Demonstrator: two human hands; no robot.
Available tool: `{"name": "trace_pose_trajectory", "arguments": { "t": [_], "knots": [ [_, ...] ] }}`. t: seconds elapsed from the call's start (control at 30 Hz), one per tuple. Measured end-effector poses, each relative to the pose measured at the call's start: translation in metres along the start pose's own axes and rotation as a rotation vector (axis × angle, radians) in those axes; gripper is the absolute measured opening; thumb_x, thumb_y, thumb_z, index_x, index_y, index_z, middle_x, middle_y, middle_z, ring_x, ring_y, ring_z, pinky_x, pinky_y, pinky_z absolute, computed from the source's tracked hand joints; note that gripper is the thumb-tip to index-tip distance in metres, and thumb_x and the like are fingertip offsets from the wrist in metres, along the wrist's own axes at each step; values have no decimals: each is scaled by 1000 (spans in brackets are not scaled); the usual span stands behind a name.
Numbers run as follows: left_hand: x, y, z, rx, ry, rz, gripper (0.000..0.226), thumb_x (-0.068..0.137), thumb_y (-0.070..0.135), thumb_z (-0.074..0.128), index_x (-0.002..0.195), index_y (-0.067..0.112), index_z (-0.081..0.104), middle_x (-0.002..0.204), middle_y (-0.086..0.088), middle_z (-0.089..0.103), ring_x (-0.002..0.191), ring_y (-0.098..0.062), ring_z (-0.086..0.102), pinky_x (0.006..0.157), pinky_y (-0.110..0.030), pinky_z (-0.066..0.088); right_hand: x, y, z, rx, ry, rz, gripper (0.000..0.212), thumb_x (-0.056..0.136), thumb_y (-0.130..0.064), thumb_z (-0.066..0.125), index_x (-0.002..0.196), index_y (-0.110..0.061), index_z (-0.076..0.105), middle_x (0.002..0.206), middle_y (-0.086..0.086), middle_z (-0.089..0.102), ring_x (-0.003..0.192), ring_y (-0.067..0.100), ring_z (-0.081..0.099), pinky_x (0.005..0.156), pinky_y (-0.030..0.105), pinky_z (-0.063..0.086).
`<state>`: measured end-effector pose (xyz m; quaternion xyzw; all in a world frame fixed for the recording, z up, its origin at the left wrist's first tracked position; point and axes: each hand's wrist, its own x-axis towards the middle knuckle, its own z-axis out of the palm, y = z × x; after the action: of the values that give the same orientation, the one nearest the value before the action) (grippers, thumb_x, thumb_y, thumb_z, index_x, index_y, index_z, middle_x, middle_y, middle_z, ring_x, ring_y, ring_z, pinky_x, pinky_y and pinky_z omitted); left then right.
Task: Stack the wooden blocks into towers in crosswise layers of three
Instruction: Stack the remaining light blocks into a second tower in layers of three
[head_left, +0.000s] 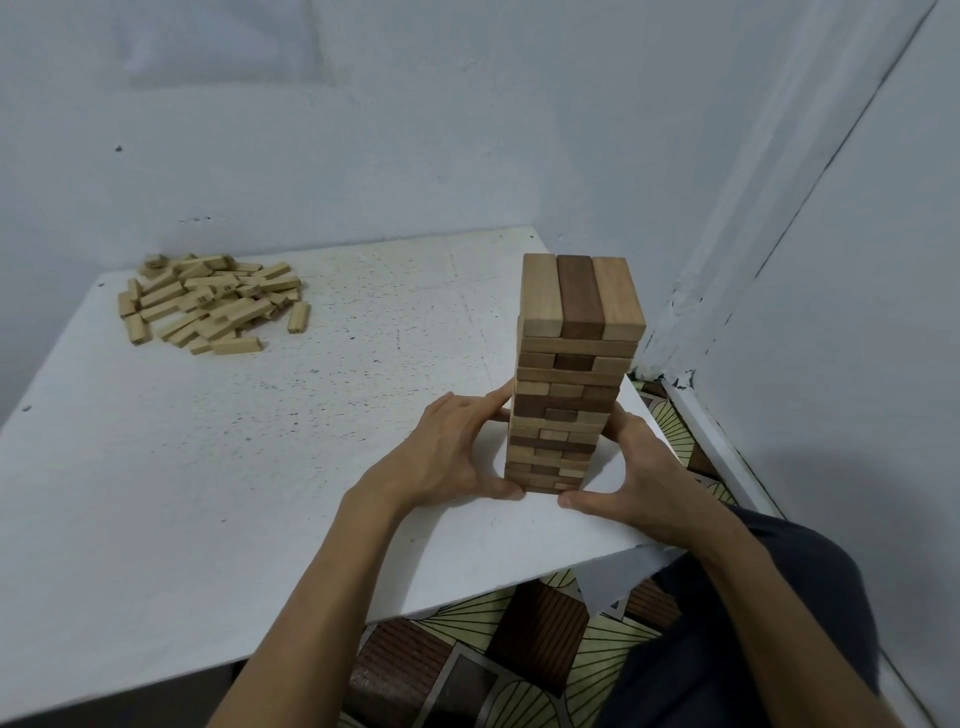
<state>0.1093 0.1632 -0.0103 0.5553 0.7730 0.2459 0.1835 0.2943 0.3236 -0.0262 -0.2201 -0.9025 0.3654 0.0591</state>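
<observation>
- The tower (566, 395) stands at the right side of the desk (260, 441); loose blocks (208, 301) lie far left.
- Our left hand (447, 452) and right hand (639, 467) press its lower sides with straight fingers.
- We should push equally and gently, so nothing tilts.

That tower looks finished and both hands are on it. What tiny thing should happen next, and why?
Probably ease both hands gently off sideways. The tower has a full top layer of three, the left hand and right hand press its lower sides, and a pile of loose blocks lies far left on the table, likely for another tower.
</observation>
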Motion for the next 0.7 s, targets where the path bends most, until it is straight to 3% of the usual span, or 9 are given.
{"name": "trace_pose_trajectory", "arguments": {
  "t": [0.17,0.27,0.37,0.43,0.5,0.57,0.7],
  "knots": [
    [-3,0,2,13,1,-11,97,71,44,85,151,29,31,130,13,54,116,-10,40,106,-29,28,-7,5,4,-20,45,-24,107,72,-46,85,156,-24,21,125,-47,29,126,-3,34,107,29,33],
    [-8,-10,8,24,19,-25,101,71,55,80,153,29,28,140,14,52,123,-8,42,113,-37,29,-17,5,7,-56,128,-6,102,76,-48,80,156,-23,22,133,-33,38,127,-2,34,106,29,30],
    [-20,-17,9,57,56,-62,100,76,61,73,156,32,21,147,13,48,133,-10,40,116,-37,28,-37,-2,14,-62,289,73,73,83,-37,76,146,-24,41,133,-16,48,124,3,37,104,30,29],
    [-36,-16,9,83,91,-91,92,83,57,69,157,31,20,149,10,46,134,-11,38,115,-31,26,-55,-5,22,-100,438,39,41,86,-27,74,125,-21,60,121,-6,59,113,11,47,97,33,38],
    [-55,-11,9,102,111,-106,84,88,57,62,157,32,20,149,10,45,133,-10,39,111,-26,26,-71,-9,31,-160,504,-27,16,86,-19,73,100,-20,64,100,-7,62,94,15,55,82,36,50],
    [-75,-5,11,107,122,-106,78,92,57,57,156,35,19,150,12,42,134,-7,37,108,-21,24,-83,-16,42,-158,461,-77,14,85,-17,72,88,-24,61,87,-14,60,80,11,57,70,32,53],
    [-121,-1,17,68,172,-115,70,94,58,53,154,41,22,147,20,42,130,-1,38,104,-13,24,-95,-52,65,-128,335,-198,8,88,-36,59,85,-30,63,79,-24,59,76,-1,56,68,15,44]
  ]
}}
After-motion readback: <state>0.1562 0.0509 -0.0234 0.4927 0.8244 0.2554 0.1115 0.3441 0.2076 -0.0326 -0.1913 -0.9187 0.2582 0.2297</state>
